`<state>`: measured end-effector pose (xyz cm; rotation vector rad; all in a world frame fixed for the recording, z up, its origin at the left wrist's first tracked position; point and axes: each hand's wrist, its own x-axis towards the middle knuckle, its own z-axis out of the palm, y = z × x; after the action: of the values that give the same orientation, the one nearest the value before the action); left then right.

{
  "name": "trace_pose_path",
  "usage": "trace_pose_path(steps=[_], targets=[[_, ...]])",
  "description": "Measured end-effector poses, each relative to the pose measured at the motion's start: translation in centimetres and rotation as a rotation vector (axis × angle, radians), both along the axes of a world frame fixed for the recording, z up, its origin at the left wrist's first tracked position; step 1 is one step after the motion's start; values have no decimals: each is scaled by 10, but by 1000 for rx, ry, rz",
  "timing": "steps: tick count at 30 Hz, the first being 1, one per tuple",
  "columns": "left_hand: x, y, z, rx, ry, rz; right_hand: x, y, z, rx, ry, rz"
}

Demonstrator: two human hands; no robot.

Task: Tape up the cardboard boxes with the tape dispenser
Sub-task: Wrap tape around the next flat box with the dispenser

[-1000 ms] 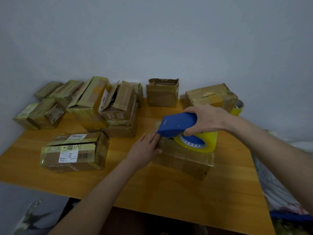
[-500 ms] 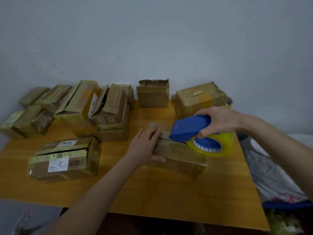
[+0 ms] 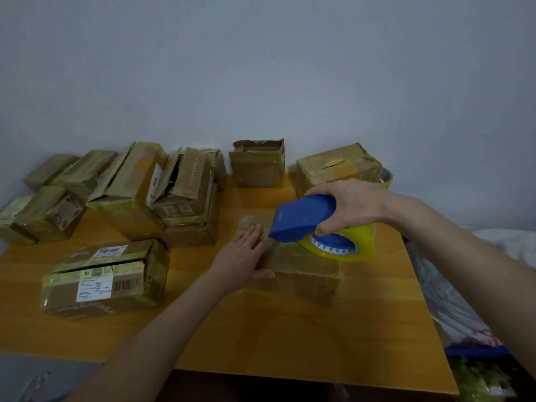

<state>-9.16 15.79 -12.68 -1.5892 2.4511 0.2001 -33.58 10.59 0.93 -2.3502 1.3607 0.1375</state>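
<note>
Left grip (image 3: 240, 262), fingers flat, pins the small cardboard box (image 3: 304, 274) to the bench (image 3: 290, 338), apparently so the right grip (image 3: 356, 203), wrapped round the tape dispenser (image 3: 301, 217) at 2 o'clock, can pull tape.

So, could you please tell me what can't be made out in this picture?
Head view:
- Tape end on the box: hidden under tape dispenser and left hand.
- Spare roll: mostly behind the far box.
- Shipping label print: too small.
- Items off the table's right edge: blurred.
</note>
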Motion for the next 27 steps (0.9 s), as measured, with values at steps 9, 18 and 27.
trace_pose_path(steps=[9, 18, 27], targets=[[-5, 1, -8, -10, 0, -4, -27, 6, -10, 47, -46, -68], [1, 0, -18, -51, -2, -53, -105, 14, -36, 281, -135, -200], [23, 7, -9, -118, -13, -47, -96, 19, -72, 337, -246, -155]])
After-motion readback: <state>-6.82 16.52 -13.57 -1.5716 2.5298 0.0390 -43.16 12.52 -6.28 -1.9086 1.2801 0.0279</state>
